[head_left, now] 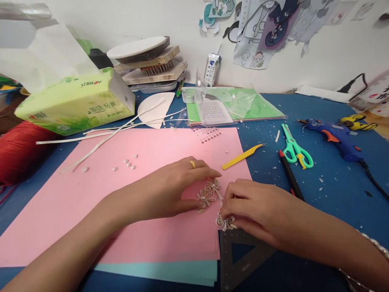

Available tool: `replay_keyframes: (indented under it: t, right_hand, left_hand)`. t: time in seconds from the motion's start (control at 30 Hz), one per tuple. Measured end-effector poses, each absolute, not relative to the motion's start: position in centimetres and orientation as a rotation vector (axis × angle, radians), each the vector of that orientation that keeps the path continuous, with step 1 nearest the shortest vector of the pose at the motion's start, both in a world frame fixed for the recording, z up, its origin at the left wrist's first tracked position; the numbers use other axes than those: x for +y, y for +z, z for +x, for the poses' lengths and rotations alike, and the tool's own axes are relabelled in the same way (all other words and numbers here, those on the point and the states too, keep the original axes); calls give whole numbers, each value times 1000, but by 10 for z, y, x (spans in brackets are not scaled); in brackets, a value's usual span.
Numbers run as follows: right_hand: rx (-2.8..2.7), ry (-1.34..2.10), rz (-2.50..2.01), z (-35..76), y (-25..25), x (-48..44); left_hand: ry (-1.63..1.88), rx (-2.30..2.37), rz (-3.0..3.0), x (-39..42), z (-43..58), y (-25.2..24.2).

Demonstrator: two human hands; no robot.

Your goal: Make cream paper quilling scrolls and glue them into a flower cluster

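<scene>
My left hand (179,182) rests over pink paper (146,239), its thumb and fingers spread on either side of two small coiled-strip ornaments (209,190). These are cream scrolls with pearl-like centres. Whether the fingertips press on them is hard to tell. At the paper's right edge, my right hand (258,207) has its fingers closed on another coiled-strip ornament (224,222), partly hidden by the fingers. That piece sits just above a dark set square (226,259). Yellow tweezers (243,157) lie beyond both hands.
Several pearl beads (129,164) and white paper strips (112,132) lie on the left. To the right are green scissors (293,148), a black pen (290,174) and a blue glue gun (334,136). A tissue pack (79,101) and red thread spool (27,150) stand far left.
</scene>
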State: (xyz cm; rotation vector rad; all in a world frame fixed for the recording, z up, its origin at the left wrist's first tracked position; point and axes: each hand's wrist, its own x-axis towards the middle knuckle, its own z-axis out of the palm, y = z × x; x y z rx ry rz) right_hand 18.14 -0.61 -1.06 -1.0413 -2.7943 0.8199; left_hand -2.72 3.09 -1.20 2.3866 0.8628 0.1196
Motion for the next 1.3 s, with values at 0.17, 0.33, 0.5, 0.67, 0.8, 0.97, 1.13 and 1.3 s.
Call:
replay_keyframes:
  t: [0.17,0.33,0.5,0.67,0.8,0.97,1.13,1.3]
  right_hand:
    - [-2816,900,-1044,187,-13,-4]
    - [-2769,834,-1068,187,-17,-3]
    - [-2731,818,-1163,185,-16,-2]
    - [-2740,840,-1191,185,-17,-1]
    - [-2743,818,-1209,185,-17,-2]
    - [-2742,797,-1214,185,-17,-2]
    - [-2737,773,-1202,186,-18,-1]
    - [-2733,754,-1209,184,-19,1]
  left_hand:
    - [172,886,2396,31,-27,-13]
    - [176,901,2401,32,-26,-13]
    - [161,891,2399,31,-26,-13]
    - [171,879,2404,30,-26,-12]
    - [164,885,2405,30,-26,-11]
    - [160,883,2409,31,-26,-12]
    - [140,882,2428,29,-27,-14]
    - [149,883,2443,29,-25,-14]
